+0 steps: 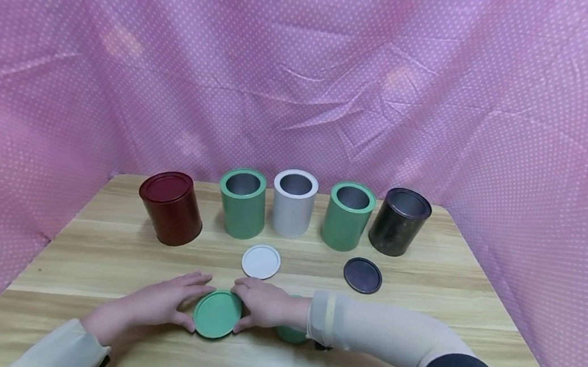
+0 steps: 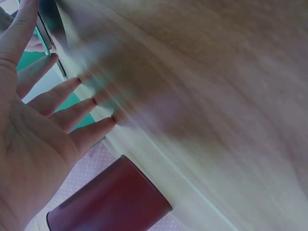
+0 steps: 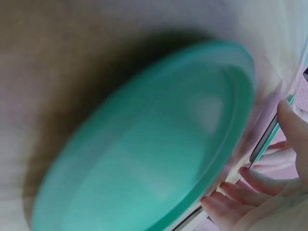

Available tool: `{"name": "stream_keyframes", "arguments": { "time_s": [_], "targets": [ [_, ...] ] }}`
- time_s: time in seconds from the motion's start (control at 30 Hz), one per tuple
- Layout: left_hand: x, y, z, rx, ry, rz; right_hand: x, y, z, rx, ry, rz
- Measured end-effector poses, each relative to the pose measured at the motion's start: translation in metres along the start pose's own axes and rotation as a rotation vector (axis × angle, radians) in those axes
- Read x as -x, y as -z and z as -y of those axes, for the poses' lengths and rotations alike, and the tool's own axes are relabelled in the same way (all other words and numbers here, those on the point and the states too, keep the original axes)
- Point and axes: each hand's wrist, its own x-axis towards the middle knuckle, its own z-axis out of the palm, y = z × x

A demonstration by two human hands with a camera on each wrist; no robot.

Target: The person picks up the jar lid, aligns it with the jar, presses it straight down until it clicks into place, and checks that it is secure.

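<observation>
Both hands hold a green round can lid (image 1: 217, 314) between them, close over the wooden table. On its left side, the thumb and index finger of my left hand (image 1: 163, 302) meet the rim, the other fingers spread out straight. My right hand (image 1: 262, 303) grips the opposite side with thumb and index finger. Edge-on, the same lid (image 3: 264, 144) shows between thumb and fingertip in the right wrist view. Below the right wrist lies a second green lid (image 3: 144, 149), which the forearm partly hides in the head view.
Along the back stand a dark red can (image 1: 171, 212) with its lid on, a green can (image 1: 243, 214), a white can (image 1: 292, 212), another green can (image 1: 344, 227) and a black can (image 1: 395, 230). A white lid (image 1: 260, 262) and a black lid (image 1: 362, 275) lie before them.
</observation>
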Motion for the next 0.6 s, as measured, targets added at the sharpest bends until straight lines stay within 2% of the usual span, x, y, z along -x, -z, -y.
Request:
{"name": "stream_keyframes", "arguments": {
  "time_s": [0.2,0.33,0.6],
  "targets": [
    [0.0,0.002,0.0,0.011,-0.001,-0.011,-0.003,0.005,-0.007,-0.126,0.053,-0.005],
    [-0.001,0.004,0.002,0.049,-0.007,-0.012,-0.002,0.007,-0.011,-0.213,0.054,-0.006],
    [0.0,0.009,0.001,0.062,-0.02,-0.037,-0.001,0.012,-0.015,-0.286,0.045,0.012]
  ]
}}
